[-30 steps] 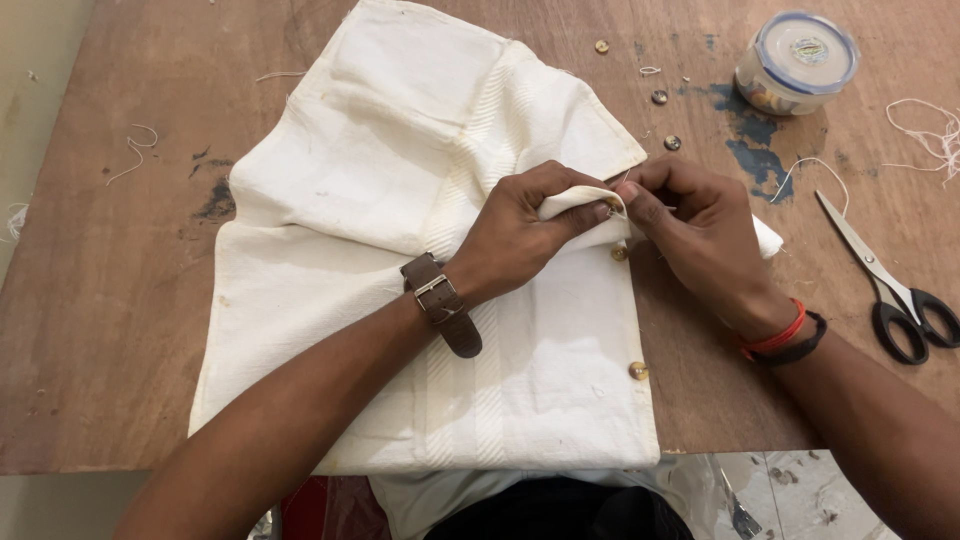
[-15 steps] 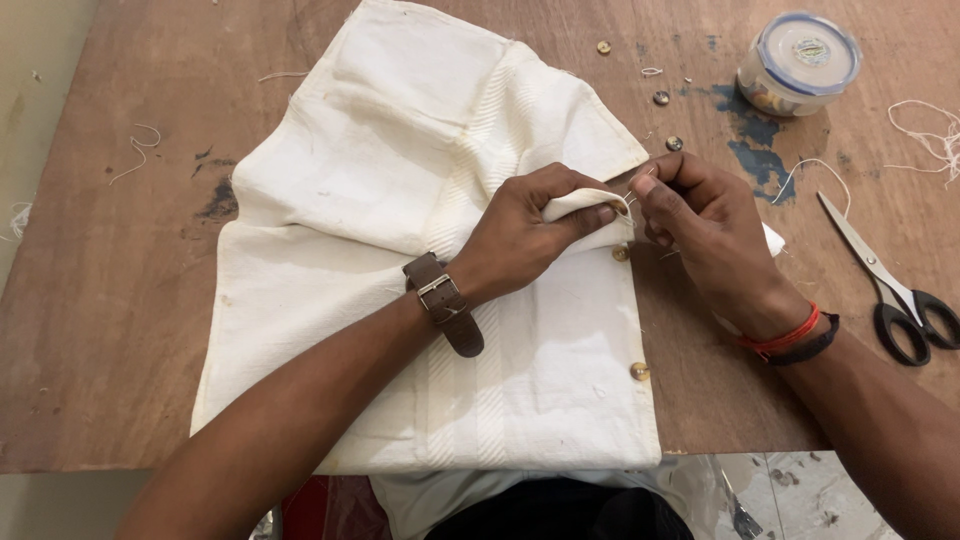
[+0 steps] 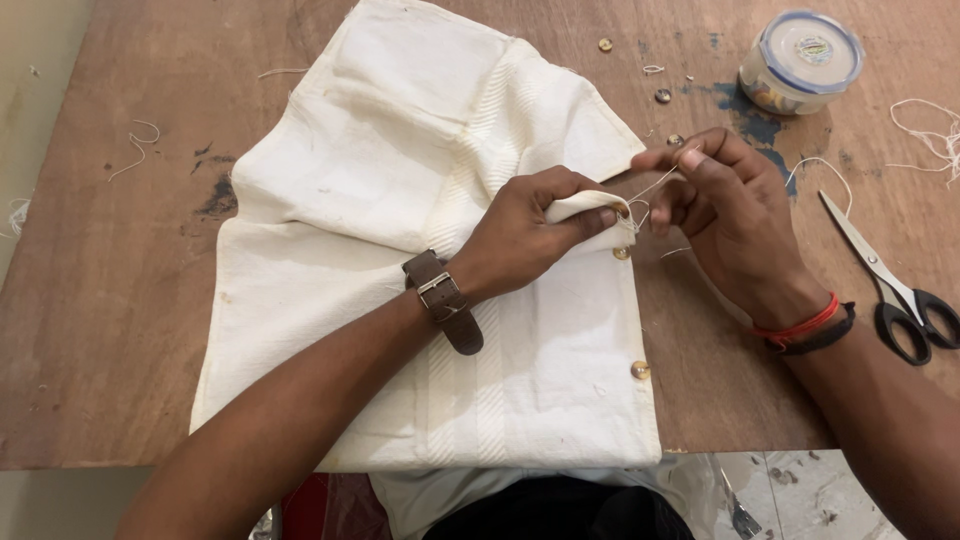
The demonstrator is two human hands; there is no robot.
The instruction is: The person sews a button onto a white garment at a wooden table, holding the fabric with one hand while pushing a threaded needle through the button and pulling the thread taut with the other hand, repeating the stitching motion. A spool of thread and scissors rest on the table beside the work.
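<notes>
Pinching the folded edge of the cloth (image 3: 420,300), the left hand (image 3: 525,225) grips it while the right hand (image 3: 725,215), just beside, holds thread (image 3: 655,187) taut, scissors (image 3: 890,280) nearby.

A pair of scissors (image 3: 893,279) with black handles lies on the right side of the brown wooden table (image 3: 100,300). A small round tub (image 3: 800,60) with a clear lid sits far right. Loose buttons (image 3: 663,96) lie near it (three, maybe). Bits of white thread (image 3: 925,135) curl nearby.
</notes>
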